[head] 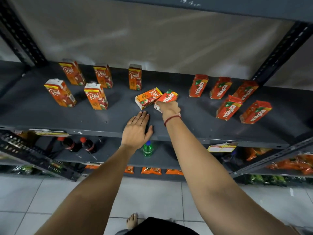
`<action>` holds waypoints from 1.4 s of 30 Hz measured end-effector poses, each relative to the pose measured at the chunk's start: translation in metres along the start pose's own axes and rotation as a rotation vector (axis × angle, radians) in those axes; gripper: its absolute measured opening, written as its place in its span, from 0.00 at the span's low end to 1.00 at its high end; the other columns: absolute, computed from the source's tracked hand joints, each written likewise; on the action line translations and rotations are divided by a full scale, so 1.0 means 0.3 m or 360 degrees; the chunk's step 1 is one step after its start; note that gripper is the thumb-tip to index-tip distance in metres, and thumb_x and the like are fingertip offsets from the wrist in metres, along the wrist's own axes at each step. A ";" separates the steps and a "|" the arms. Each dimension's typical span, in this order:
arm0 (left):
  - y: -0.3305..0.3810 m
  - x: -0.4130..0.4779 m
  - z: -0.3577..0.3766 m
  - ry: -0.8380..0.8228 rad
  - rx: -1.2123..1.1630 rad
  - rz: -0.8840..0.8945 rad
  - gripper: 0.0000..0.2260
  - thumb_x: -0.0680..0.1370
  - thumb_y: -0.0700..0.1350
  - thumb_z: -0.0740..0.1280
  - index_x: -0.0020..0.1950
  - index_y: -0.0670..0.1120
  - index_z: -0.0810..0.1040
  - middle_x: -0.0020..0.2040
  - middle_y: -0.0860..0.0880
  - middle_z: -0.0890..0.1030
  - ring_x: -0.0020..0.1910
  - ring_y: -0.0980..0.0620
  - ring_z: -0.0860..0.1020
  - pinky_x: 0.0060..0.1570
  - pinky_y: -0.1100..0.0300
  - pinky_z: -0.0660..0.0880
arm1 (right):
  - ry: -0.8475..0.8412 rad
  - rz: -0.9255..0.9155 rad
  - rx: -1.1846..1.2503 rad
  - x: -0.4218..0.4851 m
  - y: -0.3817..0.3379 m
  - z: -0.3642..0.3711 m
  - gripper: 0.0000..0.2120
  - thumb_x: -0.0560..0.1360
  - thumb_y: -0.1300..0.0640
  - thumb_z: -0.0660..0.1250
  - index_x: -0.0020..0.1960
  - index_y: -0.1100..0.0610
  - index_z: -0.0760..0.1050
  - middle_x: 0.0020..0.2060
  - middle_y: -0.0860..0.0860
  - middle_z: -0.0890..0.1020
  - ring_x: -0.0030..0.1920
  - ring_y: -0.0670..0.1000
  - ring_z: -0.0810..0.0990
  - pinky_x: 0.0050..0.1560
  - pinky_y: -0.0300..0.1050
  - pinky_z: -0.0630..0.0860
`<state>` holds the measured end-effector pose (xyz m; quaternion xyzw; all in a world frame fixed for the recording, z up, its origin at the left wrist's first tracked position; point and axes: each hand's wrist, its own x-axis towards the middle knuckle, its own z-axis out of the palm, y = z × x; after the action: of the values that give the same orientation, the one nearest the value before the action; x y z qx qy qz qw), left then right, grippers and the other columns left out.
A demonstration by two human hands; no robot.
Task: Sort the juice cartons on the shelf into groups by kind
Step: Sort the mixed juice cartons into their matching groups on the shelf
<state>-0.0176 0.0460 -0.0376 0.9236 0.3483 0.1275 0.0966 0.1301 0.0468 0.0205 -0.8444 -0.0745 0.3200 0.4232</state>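
Note:
Several orange Real cartons (95, 96) stand on the left of the dark shelf (50, 116). Several red Maaza cartons (228, 107) stand on the right. In the middle, one Real carton (147, 98) lies on its side. Beside it a Maaza carton (169, 97) is tilted, with my right hand (167, 108) closed around its lower end. My left hand (137, 131) lies flat on the shelf's front part, fingers together and pointing at the lying Real carton, holding nothing.
A lower shelf holds two dark cola bottles (88, 145) and a green bottle (148, 149). Orange snack packets (151, 170) lie below. Perforated steel uprights (277, 53) frame the shelf. A metal edge of the upper shelf (220, 5) runs overhead. White floor tiles lie underfoot.

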 end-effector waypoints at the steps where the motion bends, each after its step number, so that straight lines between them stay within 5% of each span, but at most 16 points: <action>1: 0.003 0.008 0.002 0.0007 0.0008 0.0007 0.27 0.77 0.54 0.50 0.68 0.39 0.70 0.68 0.40 0.72 0.68 0.45 0.69 0.67 0.50 0.64 | -0.0020 0.0003 0.0030 0.014 -0.007 -0.001 0.32 0.65 0.51 0.73 0.65 0.61 0.69 0.64 0.59 0.74 0.64 0.59 0.73 0.65 0.50 0.72; 11: 0.005 0.008 0.008 0.0033 0.0051 0.0030 0.26 0.77 0.53 0.50 0.67 0.39 0.70 0.68 0.41 0.73 0.68 0.45 0.69 0.68 0.50 0.64 | -0.0207 0.0016 0.0134 0.062 -0.022 -0.015 0.38 0.59 0.54 0.80 0.64 0.61 0.69 0.62 0.58 0.77 0.63 0.58 0.74 0.63 0.56 0.73; 17: 0.006 0.006 0.004 0.0055 0.0010 0.0048 0.27 0.76 0.53 0.49 0.67 0.38 0.70 0.68 0.40 0.73 0.68 0.44 0.69 0.68 0.49 0.64 | -0.0091 -0.0471 0.0020 0.010 0.080 -0.010 0.33 0.60 0.53 0.80 0.59 0.61 0.70 0.56 0.57 0.81 0.57 0.55 0.79 0.54 0.44 0.73; 20: 0.007 0.002 0.001 0.0075 -0.0007 0.0053 0.26 0.77 0.53 0.50 0.67 0.38 0.70 0.66 0.39 0.74 0.67 0.43 0.70 0.67 0.48 0.65 | -0.0226 -0.0481 0.0258 -0.019 0.134 -0.023 0.34 0.60 0.57 0.80 0.60 0.61 0.68 0.57 0.57 0.80 0.54 0.52 0.79 0.57 0.44 0.75; 24: 0.008 -0.001 -0.004 0.0061 -0.0004 0.0060 0.27 0.77 0.53 0.49 0.67 0.37 0.70 0.66 0.38 0.73 0.67 0.42 0.70 0.67 0.48 0.65 | -0.0387 -0.0515 0.0444 -0.065 0.206 -0.044 0.34 0.61 0.57 0.80 0.62 0.59 0.68 0.47 0.48 0.81 0.44 0.40 0.78 0.46 0.34 0.73; 33: 0.006 -0.004 -0.004 0.0028 0.0001 0.0068 0.24 0.78 0.50 0.58 0.69 0.37 0.66 0.68 0.38 0.71 0.69 0.42 0.67 0.68 0.47 0.64 | -0.0433 -0.0573 0.0284 -0.125 0.256 -0.065 0.36 0.60 0.54 0.80 0.63 0.58 0.68 0.56 0.56 0.82 0.54 0.50 0.80 0.49 0.39 0.74; 38: 0.006 -0.005 -0.003 0.0012 0.0019 0.0053 0.26 0.77 0.53 0.54 0.69 0.38 0.66 0.68 0.38 0.71 0.69 0.42 0.67 0.68 0.47 0.64 | -0.0468 -0.0614 0.0295 -0.136 0.257 -0.074 0.34 0.61 0.54 0.79 0.62 0.58 0.68 0.56 0.55 0.82 0.52 0.49 0.80 0.42 0.33 0.74; 42: 0.008 -0.003 -0.005 0.0034 0.0019 0.0056 0.27 0.77 0.55 0.50 0.69 0.39 0.67 0.68 0.39 0.72 0.68 0.42 0.68 0.67 0.47 0.65 | -0.0461 -0.0633 0.0301 -0.119 0.259 -0.085 0.35 0.61 0.54 0.79 0.63 0.58 0.68 0.57 0.56 0.82 0.56 0.53 0.80 0.56 0.46 0.77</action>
<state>-0.0170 0.0439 -0.0358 0.9288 0.3337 0.1370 0.0851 0.1063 -0.0333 -0.0105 -0.7151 -0.2687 0.3536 0.5398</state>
